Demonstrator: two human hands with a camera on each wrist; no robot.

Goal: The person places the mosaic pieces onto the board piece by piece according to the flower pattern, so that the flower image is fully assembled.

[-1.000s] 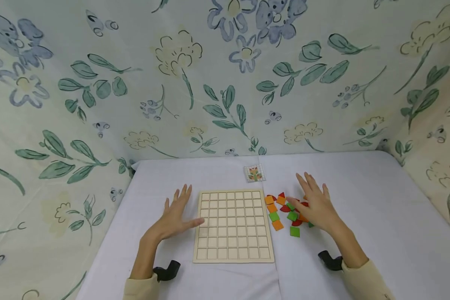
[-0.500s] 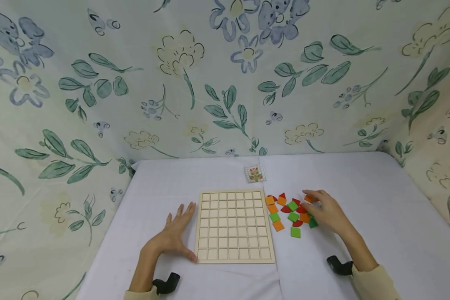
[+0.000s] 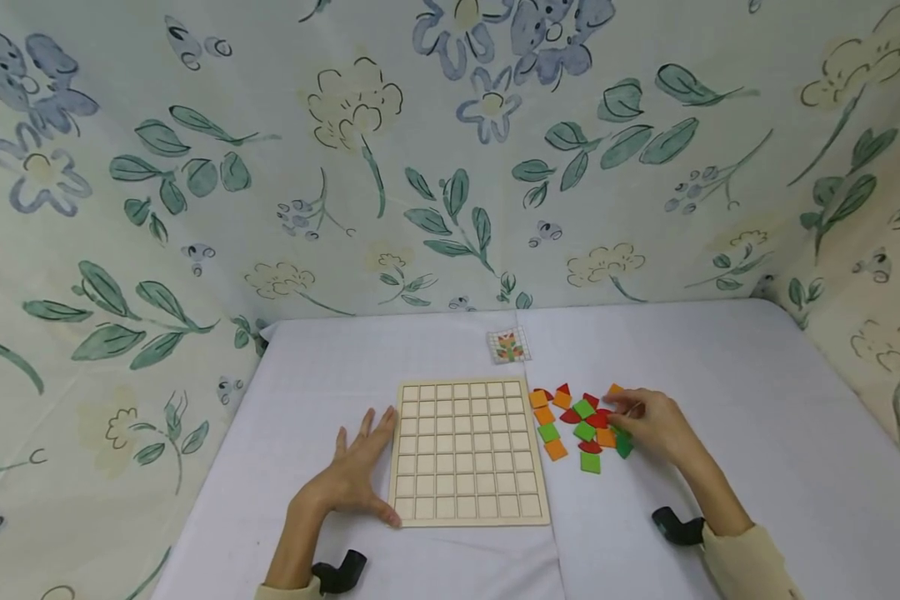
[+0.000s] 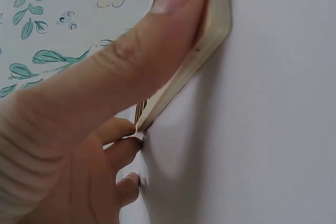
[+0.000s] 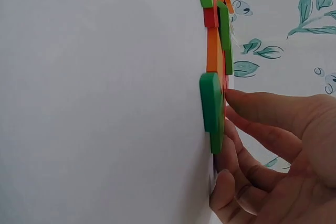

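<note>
A pale wooden grid board (image 3: 468,450) lies flat on the table. Along its left edge my left hand (image 3: 354,482) is spread, thumb at the near left corner and fingertips by the upper left side. In the left wrist view the thumb (image 4: 131,51) presses on the board's edge (image 4: 210,40). To the right of the board lies a loose pile of small pieces: orange squares (image 3: 556,450), light green squares (image 3: 590,462), red pieces (image 3: 572,416) and a dark green piece (image 5: 211,100). My right hand (image 3: 656,425) reaches into the pile's right side, thumb and forefinger tips close together. Whether they pinch a piece is hidden.
A small pattern card (image 3: 508,345) with a flower picture lies behind the board. White cloth covers the table (image 3: 757,375). Floral fabric (image 3: 450,167) hangs behind and at both sides.
My left hand has come down from above the board's left edge to rest along it. My right hand has moved right and down to the pile, its thumb and forefinger drawing closer.
</note>
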